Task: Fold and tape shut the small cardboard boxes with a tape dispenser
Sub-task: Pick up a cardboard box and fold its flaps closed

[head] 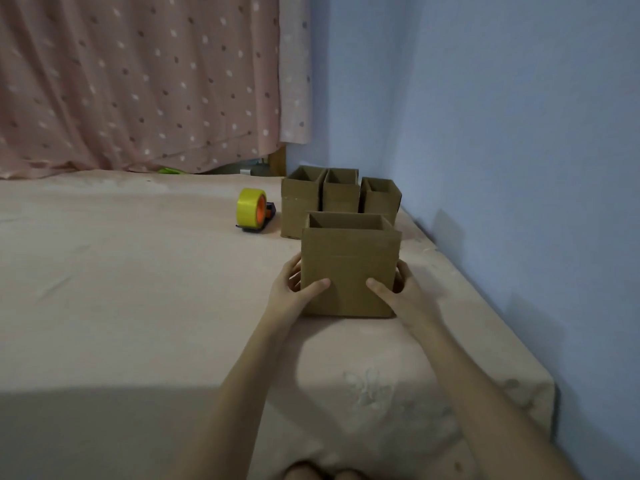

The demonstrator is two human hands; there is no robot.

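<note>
Clasping the box [349, 271] from both sides, the left hand [294, 289] and right hand [403, 291] curl round its lower corners, thumbs on the near face. Its flaps stand open above the grip, so fold the short pair first. Beyond sit the dispenser [254, 211] and three more boxes [337, 192].

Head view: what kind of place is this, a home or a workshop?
Probably a home bedroom: the boxes stand on a bed under a pinkish sheet, a dotted pink curtain hangs behind, and a plain blue wall runs alongside.
</note>
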